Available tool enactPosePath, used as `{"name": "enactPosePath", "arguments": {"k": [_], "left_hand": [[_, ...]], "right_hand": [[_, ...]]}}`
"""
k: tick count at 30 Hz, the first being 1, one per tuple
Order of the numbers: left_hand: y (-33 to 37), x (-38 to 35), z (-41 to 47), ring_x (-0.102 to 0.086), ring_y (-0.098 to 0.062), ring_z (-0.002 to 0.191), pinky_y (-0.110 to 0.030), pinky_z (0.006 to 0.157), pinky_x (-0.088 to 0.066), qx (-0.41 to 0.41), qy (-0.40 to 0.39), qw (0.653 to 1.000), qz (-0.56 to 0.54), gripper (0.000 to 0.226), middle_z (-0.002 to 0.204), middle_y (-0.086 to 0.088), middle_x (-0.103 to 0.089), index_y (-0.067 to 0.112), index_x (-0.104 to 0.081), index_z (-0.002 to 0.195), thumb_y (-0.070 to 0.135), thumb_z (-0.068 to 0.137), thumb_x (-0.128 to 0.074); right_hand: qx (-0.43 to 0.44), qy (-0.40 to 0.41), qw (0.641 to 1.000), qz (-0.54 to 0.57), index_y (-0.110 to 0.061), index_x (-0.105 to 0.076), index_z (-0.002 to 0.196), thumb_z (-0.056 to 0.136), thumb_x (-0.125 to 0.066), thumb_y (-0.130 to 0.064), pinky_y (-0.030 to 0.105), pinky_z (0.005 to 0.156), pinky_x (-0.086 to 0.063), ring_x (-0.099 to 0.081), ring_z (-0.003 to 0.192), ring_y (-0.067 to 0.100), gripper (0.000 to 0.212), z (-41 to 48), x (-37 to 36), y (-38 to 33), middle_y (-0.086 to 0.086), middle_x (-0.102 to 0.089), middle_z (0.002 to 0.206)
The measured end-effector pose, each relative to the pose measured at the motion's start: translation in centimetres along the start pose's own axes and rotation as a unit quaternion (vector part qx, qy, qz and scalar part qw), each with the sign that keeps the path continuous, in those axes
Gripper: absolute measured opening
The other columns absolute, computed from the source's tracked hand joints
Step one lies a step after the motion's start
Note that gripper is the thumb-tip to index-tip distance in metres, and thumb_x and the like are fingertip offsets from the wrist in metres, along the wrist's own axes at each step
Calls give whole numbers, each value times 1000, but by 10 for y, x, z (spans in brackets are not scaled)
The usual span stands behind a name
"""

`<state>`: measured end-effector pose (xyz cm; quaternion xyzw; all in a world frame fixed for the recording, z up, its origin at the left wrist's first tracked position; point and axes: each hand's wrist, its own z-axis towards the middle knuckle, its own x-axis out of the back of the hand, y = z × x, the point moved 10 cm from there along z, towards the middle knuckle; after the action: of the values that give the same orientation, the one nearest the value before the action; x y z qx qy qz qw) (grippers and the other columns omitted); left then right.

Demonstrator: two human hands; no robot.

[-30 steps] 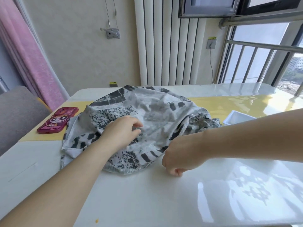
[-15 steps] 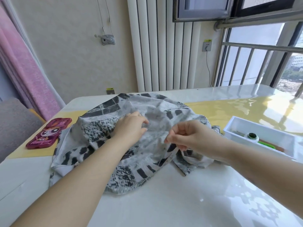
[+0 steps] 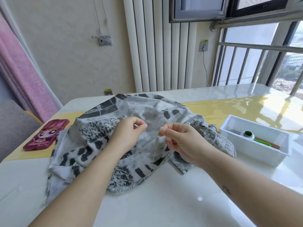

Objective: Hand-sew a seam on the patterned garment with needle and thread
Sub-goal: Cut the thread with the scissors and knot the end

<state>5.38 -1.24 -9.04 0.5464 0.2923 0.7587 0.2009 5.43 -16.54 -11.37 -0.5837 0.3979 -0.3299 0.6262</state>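
Garment (image 3: 98, 136) lies beneath left hand (image 3: 129, 136) and right hand (image 3: 183, 141), which pinches thread (image 3: 155, 149).

Hands above patterned garment (image 3: 98, 133) on table (image 3: 164, 202). Right hand (image 3: 182, 141) pinches thread (image 3: 155, 151), which hangs to garment's near edge. Left hand (image 3: 129, 135) pinched, content too fine to tell. Tray (image 3: 255, 154) right, pink case (image 3: 45, 135) left.

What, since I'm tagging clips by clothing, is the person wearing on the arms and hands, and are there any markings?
Nothing worn shows. The left forearm and right forearm are bare to the frame edge, no sleeves. The left hand and right hand have no gloves, rings, watch or bracelet in view. One small dark mark sits on the right forearm.
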Motion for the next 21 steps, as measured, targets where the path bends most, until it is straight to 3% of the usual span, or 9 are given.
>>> {"name": "enactPosePath", "arguments": {"k": [4, 10, 16, 21], "left_hand": [[-6, -10, -32, -62, -3, 86, -14, 71, -43, 35, -6, 979, -201, 10, 88, 11, -68, 22, -66, 92, 29, 93, -58], [-5, -48, -52, -63, 2, 68, -12, 65, -49, 67, -45, 897, -434, 9, 68, 12, -69, 16, -64, 88, 16, 93, -57], [-18, -66, -49, -60, -7, 73, -20, 75, -50, 96, -72, 867, -484, 11, 75, 4, -68, 14, -67, 86, 16, 91, -58], [-21, -69, -48, -62, -3, 69, -17, 73, -52, 106, -90, 844, -518, 10, 72, 5, -68, 13, -67, 87, 15, 90, -57]], "right_hand": [[-9, 15, 998, 61, -13, -60, 79, 92, -58, -14, 16, 54, -37, -43, 51, 5, 13, -1, -6, 15, -3, -61, 73], [16, 20, 995, 94, -13, -61, 80, 90, -58, -16, 15, 55, -35, -40, 55, 5, 11, 2, -9, 39, 5, -51, 73], [9, -12, 997, 75, -11, -59, 79, 79, -62, -26, 19, 58, -34, -39, 60, 11, 15, 9, -12, 48, 11, -46, 74], [-3, -30, 995, 91, -10, -59, 80, 79, -62, -25, 16, 57, -38, -38, 72, 25, 15, 13, -14, 53, 5, -48, 66]]}}
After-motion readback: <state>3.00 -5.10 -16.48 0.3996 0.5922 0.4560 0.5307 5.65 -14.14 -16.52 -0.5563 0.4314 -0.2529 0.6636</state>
